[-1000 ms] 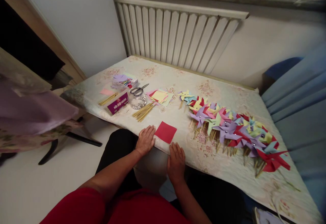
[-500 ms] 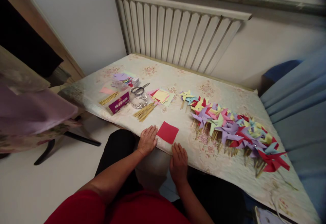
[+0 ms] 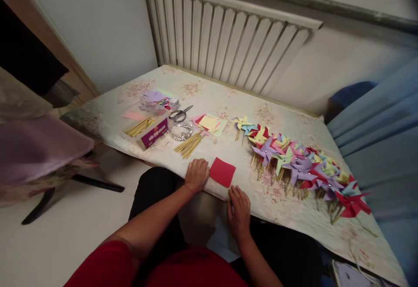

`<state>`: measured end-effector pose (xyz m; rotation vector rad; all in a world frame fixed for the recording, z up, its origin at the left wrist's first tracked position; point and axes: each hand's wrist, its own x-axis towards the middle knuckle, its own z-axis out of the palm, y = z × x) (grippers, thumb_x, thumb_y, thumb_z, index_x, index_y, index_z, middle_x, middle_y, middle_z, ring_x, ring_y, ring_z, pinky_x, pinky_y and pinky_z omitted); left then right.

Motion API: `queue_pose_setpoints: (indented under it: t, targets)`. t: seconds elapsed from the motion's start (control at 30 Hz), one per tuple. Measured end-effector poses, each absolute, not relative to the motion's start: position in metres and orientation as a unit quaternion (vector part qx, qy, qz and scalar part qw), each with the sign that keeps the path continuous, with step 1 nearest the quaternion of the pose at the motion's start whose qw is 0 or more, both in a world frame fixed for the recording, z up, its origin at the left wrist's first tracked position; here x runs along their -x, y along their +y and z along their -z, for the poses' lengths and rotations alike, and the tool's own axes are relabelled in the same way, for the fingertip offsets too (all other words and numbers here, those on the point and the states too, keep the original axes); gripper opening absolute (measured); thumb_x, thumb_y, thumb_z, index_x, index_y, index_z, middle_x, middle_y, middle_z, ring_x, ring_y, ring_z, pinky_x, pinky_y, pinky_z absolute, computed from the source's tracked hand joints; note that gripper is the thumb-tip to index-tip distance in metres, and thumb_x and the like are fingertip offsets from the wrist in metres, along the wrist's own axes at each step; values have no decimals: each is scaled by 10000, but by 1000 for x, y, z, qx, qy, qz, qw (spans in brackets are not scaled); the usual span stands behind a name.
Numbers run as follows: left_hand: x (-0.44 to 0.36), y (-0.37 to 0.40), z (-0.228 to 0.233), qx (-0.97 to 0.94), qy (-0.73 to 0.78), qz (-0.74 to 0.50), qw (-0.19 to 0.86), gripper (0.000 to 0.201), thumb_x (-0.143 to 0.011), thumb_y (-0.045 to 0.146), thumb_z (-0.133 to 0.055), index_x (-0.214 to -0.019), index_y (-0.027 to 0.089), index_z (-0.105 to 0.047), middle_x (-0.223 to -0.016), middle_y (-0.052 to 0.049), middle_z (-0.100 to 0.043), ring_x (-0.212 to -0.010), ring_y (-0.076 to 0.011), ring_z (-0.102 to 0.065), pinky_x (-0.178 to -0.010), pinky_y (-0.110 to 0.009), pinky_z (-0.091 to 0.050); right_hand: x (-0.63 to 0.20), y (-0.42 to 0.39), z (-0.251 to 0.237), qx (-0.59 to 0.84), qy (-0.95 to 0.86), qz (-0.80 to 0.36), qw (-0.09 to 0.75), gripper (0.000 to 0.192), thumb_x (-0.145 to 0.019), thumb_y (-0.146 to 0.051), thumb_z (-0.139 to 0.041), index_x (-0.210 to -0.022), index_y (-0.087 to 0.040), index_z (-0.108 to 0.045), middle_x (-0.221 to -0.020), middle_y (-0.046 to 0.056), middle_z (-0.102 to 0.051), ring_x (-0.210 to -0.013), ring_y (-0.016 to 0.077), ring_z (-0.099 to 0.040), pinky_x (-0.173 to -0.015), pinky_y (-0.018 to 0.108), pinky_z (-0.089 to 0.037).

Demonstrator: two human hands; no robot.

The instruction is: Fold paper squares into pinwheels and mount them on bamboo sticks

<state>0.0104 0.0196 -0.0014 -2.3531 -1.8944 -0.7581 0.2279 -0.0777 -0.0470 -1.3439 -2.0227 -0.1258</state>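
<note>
A clear round dish is seen on the table at about 10 o'clock from the red paper square; pale beads appear to lie along its inner wall, though the contents are too small to tell for sure. Scissors are laid across its far rim. Just to its left, a purple box is set, with a bundle of sticks lying beside it at 10 o'clock; whether the box is open cannot be told. A second bundle of sticks is spread at 4 o'clock from the dish.

The left hand is rested palm down on the table edge with fingers loosely curled; nothing is gripped, and its fingertips are placed just beside the square's left edge. The right hand is laid flat and open at the table edge, at 5 o'clock from the square, holding nothing; its fingertips are near the square's near corner, and contact cannot be told.

The square is laid flat between the 2 hands, near the front edge. A stack of coloured papers is seen at 12 o'clock from it, and a long row of pinwheels is spread at 3 o'clock.
</note>
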Motion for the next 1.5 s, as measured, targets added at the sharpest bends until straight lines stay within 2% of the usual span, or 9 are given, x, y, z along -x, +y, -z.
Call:
queue_pose_setpoints:
  t: [0.1, 0.23, 0.43, 0.6, 0.87, 1.5]
  targets:
    - [-15, 37, -4, 753, -607, 255, -1, 211, -975, 255, -440, -961, 196, -643, -973, -98, -660, -956, -265, -561, -852, -425, -466, -228, -78, 45, 519, -780, 52, 346, 456, -960, -149, -491, -1412, -207, -499, -1359, 137, -623, -1350, 293, -505, -1071, 560, -414]
    - [-23, 62, -4, 761, -584, 280, -33, 207, -984, 251, -432, -944, 193, -627, -935, -93, -654, -924, -241, -587, -851, -391, -485, -227, -79, 42, 519, -781, 54, 341, 444, -955, -151, -510, -1395, -205, -506, -1357, 143, -622, -1336, 304, -516, -1048, 569, -433]
    - [-30, 91, -10, 751, -604, 250, -95, 213, -996, 264, -418, -993, 189, -617, -994, -95, -660, -917, -216, -624, -782, -339, -494, -228, -81, 45, 532, -779, 45, 329, 443, -960, -171, -517, -1401, -217, -504, -1367, 142, -615, -1332, 305, -521, -1045, 565, -433]
    - [-27, 104, -21, 743, -615, 218, -150, 250, -1017, 299, -375, -1038, 199, -602, -1050, -73, -667, -969, -191, -634, -829, -305, -475, -228, -81, 47, 537, -775, 42, 330, 436, -957, -177, -536, -1390, -221, -518, -1374, 131, -611, -1326, 308, -522, -1035, 566, -430]
    - [-26, 114, -32, 736, -614, 196, -205, 308, -1027, 327, -338, -1040, 180, -608, -1055, -98, -672, -980, -206, -645, -828, -320, -469, -221, -78, 44, 551, -760, 41, 342, 426, -948, -171, -549, -1371, -224, -536, -1371, 137, -605, -1299, 314, -536, -1015, 563, -430]
    - [-20, 114, -42, 775, -566, 159, -232, 314, -1009, 294, -349, -1041, 184, -642, -1068, -111, -709, -993, -239, -674, -847, -356, -480, -216, -76, 44, 566, -746, 49, 348, 414, -948, -177, -544, -1358, -232, -551, -1360, 126, -618, -1280, 308, -551, -1015, 552, -428]
